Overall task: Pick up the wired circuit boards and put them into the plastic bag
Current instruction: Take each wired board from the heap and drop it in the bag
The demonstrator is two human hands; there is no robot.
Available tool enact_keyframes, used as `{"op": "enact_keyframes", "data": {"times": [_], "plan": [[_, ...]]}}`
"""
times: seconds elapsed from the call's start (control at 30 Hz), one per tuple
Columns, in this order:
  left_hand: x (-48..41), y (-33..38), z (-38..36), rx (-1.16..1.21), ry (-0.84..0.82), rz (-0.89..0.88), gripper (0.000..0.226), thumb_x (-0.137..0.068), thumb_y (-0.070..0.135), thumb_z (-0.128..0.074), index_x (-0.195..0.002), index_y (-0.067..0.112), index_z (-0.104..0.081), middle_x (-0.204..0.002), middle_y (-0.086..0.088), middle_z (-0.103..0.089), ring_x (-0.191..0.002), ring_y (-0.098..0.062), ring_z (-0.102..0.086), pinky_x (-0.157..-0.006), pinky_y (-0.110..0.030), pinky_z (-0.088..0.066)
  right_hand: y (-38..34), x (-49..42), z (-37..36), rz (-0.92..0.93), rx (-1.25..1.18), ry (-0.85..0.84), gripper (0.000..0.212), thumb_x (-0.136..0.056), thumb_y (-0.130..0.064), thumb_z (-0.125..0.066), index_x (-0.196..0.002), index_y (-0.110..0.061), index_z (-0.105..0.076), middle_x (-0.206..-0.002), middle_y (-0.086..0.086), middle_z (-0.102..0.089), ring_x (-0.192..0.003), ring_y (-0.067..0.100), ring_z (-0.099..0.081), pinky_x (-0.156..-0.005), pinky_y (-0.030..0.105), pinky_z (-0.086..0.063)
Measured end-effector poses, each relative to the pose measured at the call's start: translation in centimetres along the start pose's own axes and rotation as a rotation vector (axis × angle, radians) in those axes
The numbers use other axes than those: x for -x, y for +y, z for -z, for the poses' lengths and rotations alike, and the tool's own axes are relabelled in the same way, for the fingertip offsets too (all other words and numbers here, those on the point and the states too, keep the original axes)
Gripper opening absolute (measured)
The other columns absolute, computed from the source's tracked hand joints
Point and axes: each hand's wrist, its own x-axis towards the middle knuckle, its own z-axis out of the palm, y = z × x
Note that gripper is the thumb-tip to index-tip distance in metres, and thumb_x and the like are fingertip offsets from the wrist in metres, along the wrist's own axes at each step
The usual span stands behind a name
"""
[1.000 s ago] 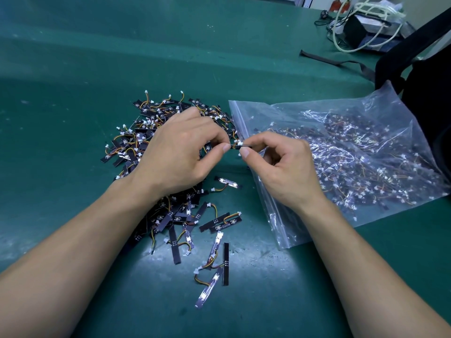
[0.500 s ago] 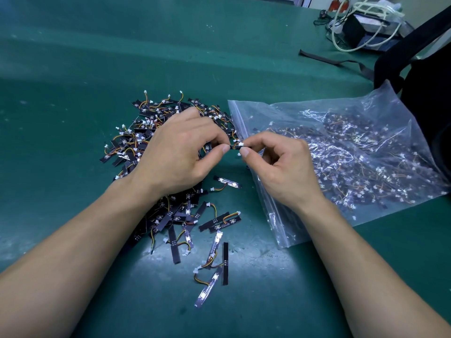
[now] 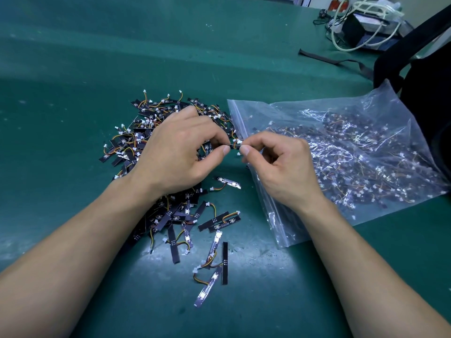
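1. One wired circuit board [image 3: 233,144] is held just above the counter [image 3: 73,76], between the heap and the bag's mouth. It is a thin black strip with a white plug at its right end, and fingers cover most of it.
2. Two hands hold it. The left hand [image 3: 180,152] pinches the strip's left end between thumb and forefinger. The right hand [image 3: 280,172] pinches the plug end, its other fingers curled in.
3. The pile [image 3: 146,132] has too many boards to count, dozens at least. They are black strips with orange and yellow wires and white plugs. Part of it lies hidden under the left hand and forearm.
4. One clear plastic bag [image 3: 380,111] lies flat just right of the pile. It holds many more boards, and glare blurs them. The right wrist rests across its near edge.
5. At the far right are a black bag [image 3: 429,98] cut off by the frame, a black strap [image 3: 324,58] and loops of white cable [image 3: 371,7].
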Motion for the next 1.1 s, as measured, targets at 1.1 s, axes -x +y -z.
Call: {"op": "enact_keyframes", "data": {"times": [1.1], "plan": [[-0.03, -0.02, -0.08, -0.012, 0.007, -0.011, 0.012, -0.094, 0.023, -0.065, -0.090, 0.014, -0.072, -0.081, 0.006, -0.066, -0.078, -0.019, -0.045, -0.071, -0.037, -0.043, -0.31, 0.09, -0.01, -0.037, -0.014, -0.008, 0.007, -0.089, -0.017, -0.073, -0.084, -0.021, -0.075, -0.067, -0.014, -0.065, -0.049, 0.013, -0.047, -0.054, 0.015, -0.035]]}}
